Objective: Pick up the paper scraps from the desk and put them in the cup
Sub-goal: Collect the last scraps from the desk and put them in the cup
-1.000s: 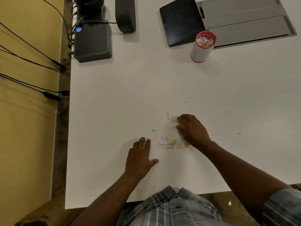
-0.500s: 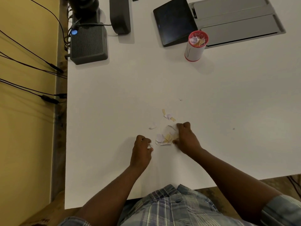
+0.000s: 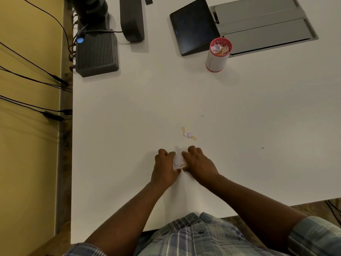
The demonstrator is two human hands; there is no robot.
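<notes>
right, both hands are down on the desk [image 3: 239, 111] with a little heap of scraps [image 3: 178, 159] squeezed between them. the left hand [image 3: 164, 167] has its fingers curled in against one side of the heap, the right hand [image 3: 198, 164] is curled in against the other, so the pile is pinched between the two rather than sitting inside either palm. a few loose scraps [image 3: 188, 134] lie apart from that heap, on the side towards the cup [image 3: 217, 55]. the cup itself stands well away from the hands, upright, with paper already showing at its rim. here's the worry: a two-handed scoop of light bits could shed pieces when it lifts, and more on the long carry to the cup. the mouth looks narrow for two hands, so some may spill beside it. and those stragglers could easily be missed.
</notes>
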